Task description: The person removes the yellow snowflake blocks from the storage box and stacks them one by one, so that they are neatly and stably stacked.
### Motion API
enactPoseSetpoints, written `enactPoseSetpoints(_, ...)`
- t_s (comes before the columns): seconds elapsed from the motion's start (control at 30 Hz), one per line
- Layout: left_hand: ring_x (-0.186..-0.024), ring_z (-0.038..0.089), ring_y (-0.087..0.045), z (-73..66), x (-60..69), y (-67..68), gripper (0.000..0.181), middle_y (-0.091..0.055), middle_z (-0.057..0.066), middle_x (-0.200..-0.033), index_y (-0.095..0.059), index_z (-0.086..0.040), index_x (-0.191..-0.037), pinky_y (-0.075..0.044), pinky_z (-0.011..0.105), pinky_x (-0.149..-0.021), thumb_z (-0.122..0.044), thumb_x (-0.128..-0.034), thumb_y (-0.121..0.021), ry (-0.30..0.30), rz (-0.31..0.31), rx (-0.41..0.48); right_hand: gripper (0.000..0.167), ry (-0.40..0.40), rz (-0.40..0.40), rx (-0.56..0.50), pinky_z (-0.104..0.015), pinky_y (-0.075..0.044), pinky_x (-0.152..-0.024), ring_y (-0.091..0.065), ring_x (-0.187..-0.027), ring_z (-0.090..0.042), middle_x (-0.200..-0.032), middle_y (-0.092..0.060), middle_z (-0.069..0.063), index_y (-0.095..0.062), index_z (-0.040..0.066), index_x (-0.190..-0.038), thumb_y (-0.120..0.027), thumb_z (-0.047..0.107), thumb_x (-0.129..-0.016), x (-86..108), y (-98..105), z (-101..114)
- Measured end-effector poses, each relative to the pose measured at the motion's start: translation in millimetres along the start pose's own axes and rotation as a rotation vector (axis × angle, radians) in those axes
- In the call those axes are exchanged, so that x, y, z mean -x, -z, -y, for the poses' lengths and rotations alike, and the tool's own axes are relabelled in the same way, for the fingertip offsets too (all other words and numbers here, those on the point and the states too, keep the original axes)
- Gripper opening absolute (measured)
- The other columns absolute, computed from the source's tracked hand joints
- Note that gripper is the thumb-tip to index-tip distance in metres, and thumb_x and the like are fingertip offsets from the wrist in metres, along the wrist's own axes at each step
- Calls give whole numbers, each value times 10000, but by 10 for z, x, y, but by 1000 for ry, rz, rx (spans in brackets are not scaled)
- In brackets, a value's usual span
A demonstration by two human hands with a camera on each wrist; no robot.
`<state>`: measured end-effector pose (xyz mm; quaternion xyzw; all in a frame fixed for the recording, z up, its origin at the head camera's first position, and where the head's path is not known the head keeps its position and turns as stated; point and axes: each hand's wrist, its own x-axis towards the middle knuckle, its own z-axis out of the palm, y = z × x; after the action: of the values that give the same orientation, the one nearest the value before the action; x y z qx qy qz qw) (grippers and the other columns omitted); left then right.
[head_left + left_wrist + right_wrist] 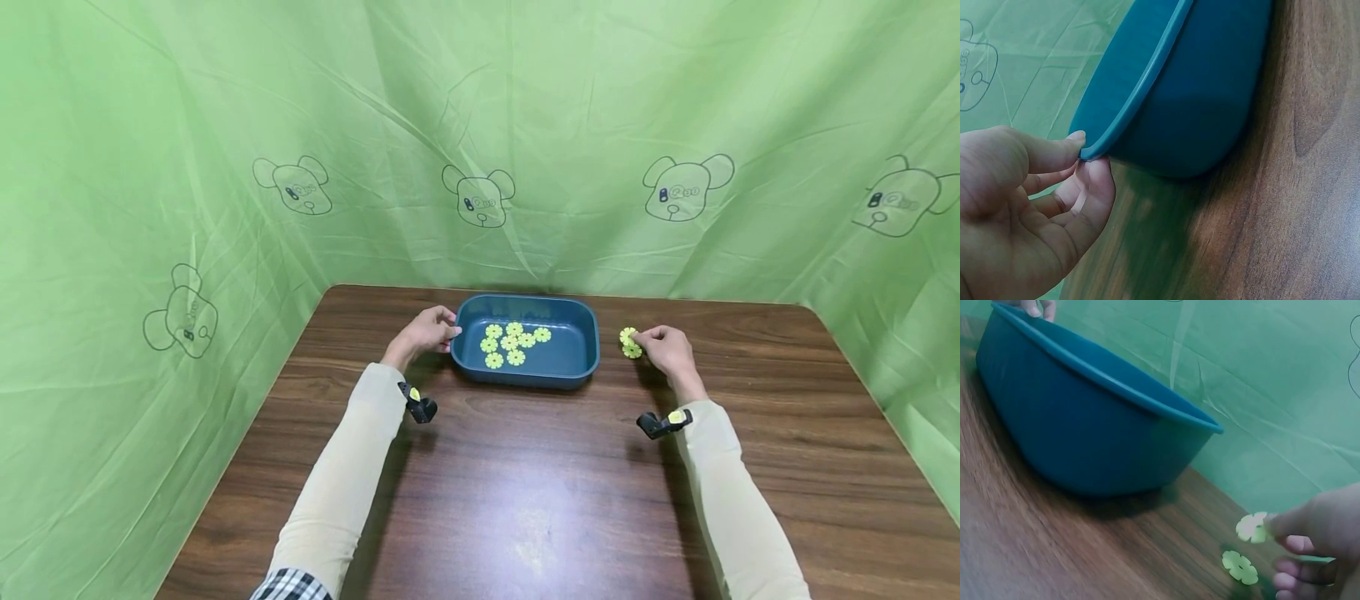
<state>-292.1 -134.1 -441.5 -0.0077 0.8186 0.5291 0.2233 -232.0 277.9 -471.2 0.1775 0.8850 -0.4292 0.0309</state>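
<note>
A yellow flower is to the right of the tub, pinched at its edge between the thumb and fingers of the right hand. Its flat face turns toward the right wrist camera; being round, it has no evident long axis. A second flower lies flat on the table just beside it. The blue tub stands upright, mouth up, its long axis running left to right. The left hand grips its left rim, thumb inside, fingers outside. More flowers lie inside, mostly toward the tub's left half. Green cloth hangs behind.
</note>
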Motion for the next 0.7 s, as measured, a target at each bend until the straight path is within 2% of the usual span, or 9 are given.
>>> enactPoseSetpoints(0.33, -682, 145, -547, 12, -7, 5, 317, -512, 98, -912, -445, 13, -1245, -552, 405, -832, -80, -963, -556, -2, 3, -7, 406, 53, 1, 205, -433, -459, -822, -534, -1063, -396, -1131, -617, -228, -670, -6, -1026, -575, 377, -931, 18, 53, -97)
enactPoseSetpoints(0.5, -674, 143, -544, 11, 8, -4, 311, -501, 90, -908, -446, 13, -1237, -552, 396, -814, -73, -960, -558, -7, -1, -3, 395, 48, 2, 279, -517, -465, -841, -539, -1092, -453, -1172, -611, -246, -675, 25, -1010, -569, 395, -923, -3, 51, -119)
enactPoseSetpoints(0.7, -670, 138, -543, 11, 13, -9, 314, -499, 86, -903, -442, 13, -1240, -528, 468, -895, -76, -962, -557, -7, 1, 3, 364, 21, 5, 334, -472, -472, -708, -560, -1043, -441, -1163, -610, -244, -686, 44, -972, -564, 384, -925, -23, 37, -104)
